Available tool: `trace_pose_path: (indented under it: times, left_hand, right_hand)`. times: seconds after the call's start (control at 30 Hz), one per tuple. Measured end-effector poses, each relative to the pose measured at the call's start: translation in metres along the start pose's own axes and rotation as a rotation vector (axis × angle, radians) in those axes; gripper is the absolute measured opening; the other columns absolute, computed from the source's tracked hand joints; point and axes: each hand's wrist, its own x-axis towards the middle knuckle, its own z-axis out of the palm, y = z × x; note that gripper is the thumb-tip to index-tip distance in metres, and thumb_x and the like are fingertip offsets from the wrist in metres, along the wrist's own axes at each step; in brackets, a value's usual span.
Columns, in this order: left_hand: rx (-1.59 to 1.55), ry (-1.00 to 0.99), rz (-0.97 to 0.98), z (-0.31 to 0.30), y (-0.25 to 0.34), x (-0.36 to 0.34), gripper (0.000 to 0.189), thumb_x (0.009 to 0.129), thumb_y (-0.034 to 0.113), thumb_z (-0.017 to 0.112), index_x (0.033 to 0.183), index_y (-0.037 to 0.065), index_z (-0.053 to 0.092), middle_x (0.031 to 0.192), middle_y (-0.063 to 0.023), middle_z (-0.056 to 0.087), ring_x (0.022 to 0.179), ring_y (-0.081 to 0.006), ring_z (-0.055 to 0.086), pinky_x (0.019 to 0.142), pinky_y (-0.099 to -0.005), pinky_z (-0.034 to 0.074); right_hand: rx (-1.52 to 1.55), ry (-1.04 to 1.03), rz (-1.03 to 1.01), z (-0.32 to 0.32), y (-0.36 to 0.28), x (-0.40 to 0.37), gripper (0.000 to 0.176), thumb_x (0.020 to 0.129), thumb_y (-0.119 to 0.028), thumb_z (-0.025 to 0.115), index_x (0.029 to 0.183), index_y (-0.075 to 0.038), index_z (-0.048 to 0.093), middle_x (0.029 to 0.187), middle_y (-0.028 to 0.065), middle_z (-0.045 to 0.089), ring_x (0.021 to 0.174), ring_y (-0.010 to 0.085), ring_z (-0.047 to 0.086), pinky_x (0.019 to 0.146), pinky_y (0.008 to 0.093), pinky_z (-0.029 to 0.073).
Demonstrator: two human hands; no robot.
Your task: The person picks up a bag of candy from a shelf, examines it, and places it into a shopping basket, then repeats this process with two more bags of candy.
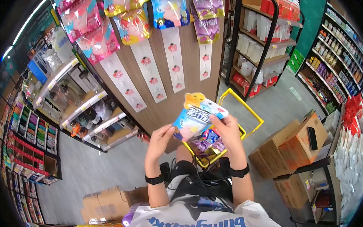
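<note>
A blue and white candy bag (195,118) with a yellow figure at its top is held up in front of the body. My left hand (161,138) pinches its lower left corner. On the right side, my right hand (226,127) grips the bag's edge with the thumb on the front. Below the bag, a yellow basket (243,133) holds purple packets (204,147) and a blue packet (211,135). Pink, yellow, blue and purple bags hang at the top of a wooden panel (192,60) with white label strips.
Glass-sided shelves (83,106) stand at the left. A black rack (261,45) with white containers is at the upper right. Cardboard boxes (288,146), one bearing a phone (312,138), are at the right. Flattened cardboard (107,204) lies at the lower left.
</note>
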Motion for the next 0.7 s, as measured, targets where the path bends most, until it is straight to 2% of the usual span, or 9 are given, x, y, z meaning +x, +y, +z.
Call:
trace_pose_path:
  times: [0.03, 0.1, 0.13, 0.2, 0.3, 0.4, 0.5, 0.6, 0.7]
  left_hand:
    - [0.038, -0.044, -0.027, 0.004, -0.001, -0.005, 0.027, 0.092, 0.018, 0.053, 0.100, -0.006, 0.061, 0.080, 0.0008, 0.058, 0.074, -0.0078, 0.051, 0.069, -0.0224, 0.043]
    - [0.164, -0.179, -0.029, 0.009, -0.008, -0.007, 0.025, 0.088, 0.019, 0.057, 0.099, -0.003, 0.062, 0.083, -0.0060, 0.064, 0.072, -0.0135, 0.056, 0.068, -0.0254, 0.045]
    - [0.266, -0.237, 0.005, 0.011, -0.015, -0.007, 0.025, 0.087, 0.020, 0.058, 0.098, -0.002, 0.063, 0.084, -0.0086, 0.065, 0.072, -0.0157, 0.058, 0.068, -0.0267, 0.046]
    - [0.395, -0.293, 0.016, 0.016, -0.016, -0.008, 0.030, 0.082, 0.022, 0.064, 0.104, 0.002, 0.062, 0.090, -0.0166, 0.064, 0.075, -0.0235, 0.061, 0.069, -0.0317, 0.047]
    - [0.401, -0.088, 0.118, 0.036, 0.006, -0.011, 0.036, 0.081, 0.021, 0.065, 0.110, 0.001, 0.059, 0.091, -0.0149, 0.065, 0.079, -0.0259, 0.062, 0.073, -0.0317, 0.047]
    - [0.490, 0.098, 0.465, 0.041, -0.010, -0.003, 0.041, 0.079, 0.019, 0.068, 0.113, 0.000, 0.056, 0.093, -0.0122, 0.066, 0.080, -0.0238, 0.062, 0.077, -0.0304, 0.047]
    - [0.051, 0.062, 0.265, 0.046, -0.001, -0.005, 0.032, 0.081, 0.014, 0.066, 0.108, -0.002, 0.059, 0.092, -0.0077, 0.066, 0.081, -0.0162, 0.061, 0.079, -0.0273, 0.046]
    - [-0.165, 0.002, 0.072, 0.043, 0.007, -0.009, 0.021, 0.084, 0.010, 0.063, 0.101, -0.003, 0.060, 0.090, -0.0048, 0.065, 0.083, -0.0090, 0.058, 0.076, -0.0241, 0.045]
    - [-0.138, 0.036, 0.081, 0.045, 0.009, -0.011, 0.014, 0.086, 0.007, 0.060, 0.095, -0.003, 0.061, 0.088, -0.0040, 0.064, 0.082, -0.0076, 0.057, 0.075, -0.0221, 0.044]
  right_hand:
    - [-0.022, 0.031, 0.049, -0.007, 0.001, -0.010, 0.023, 0.085, -0.010, 0.062, 0.105, 0.000, 0.060, 0.093, 0.0019, 0.063, 0.082, 0.0077, 0.057, 0.071, 0.0229, 0.046]
    - [-0.061, 0.102, 0.137, -0.018, -0.001, -0.026, 0.023, 0.085, -0.010, 0.062, 0.105, 0.000, 0.061, 0.090, 0.0014, 0.064, 0.078, 0.0061, 0.057, 0.067, 0.0205, 0.046]
    - [-0.046, 0.127, 0.025, -0.018, 0.005, -0.029, 0.022, 0.084, -0.011, 0.064, 0.102, 0.000, 0.062, 0.083, -0.0001, 0.063, 0.069, 0.0036, 0.054, 0.058, 0.0178, 0.042]
    - [-0.100, 0.081, 0.046, -0.024, 0.007, -0.036, 0.021, 0.083, -0.012, 0.064, 0.100, 0.001, 0.063, 0.079, -0.0011, 0.062, 0.064, 0.0029, 0.052, 0.054, 0.0178, 0.040]
    - [-0.172, 0.064, 0.049, -0.024, 0.000, -0.040, 0.019, 0.083, -0.013, 0.065, 0.096, 0.001, 0.063, 0.074, -0.0018, 0.059, 0.059, 0.0029, 0.049, 0.051, 0.0188, 0.038]
    - [-0.251, 0.040, 0.027, -0.023, -0.001, -0.040, 0.019, 0.082, -0.014, 0.066, 0.093, 0.001, 0.064, 0.072, -0.0016, 0.058, 0.061, 0.0041, 0.049, 0.054, 0.0202, 0.039]
    - [-0.330, 0.001, -0.005, -0.026, 0.006, -0.041, 0.019, 0.080, -0.015, 0.066, 0.092, 0.000, 0.066, 0.070, -0.0005, 0.056, 0.063, 0.0061, 0.050, 0.057, 0.0225, 0.040]
    - [-0.373, -0.038, 0.006, -0.024, 0.010, -0.042, 0.019, 0.079, -0.014, 0.065, 0.094, -0.002, 0.067, 0.068, 0.0019, 0.056, 0.063, 0.0092, 0.051, 0.059, 0.0255, 0.040]
    - [-0.463, -0.074, 0.030, -0.026, 0.005, -0.041, 0.019, 0.080, -0.014, 0.065, 0.094, -0.002, 0.067, 0.072, 0.0037, 0.060, 0.066, 0.0109, 0.054, 0.062, 0.0255, 0.043]
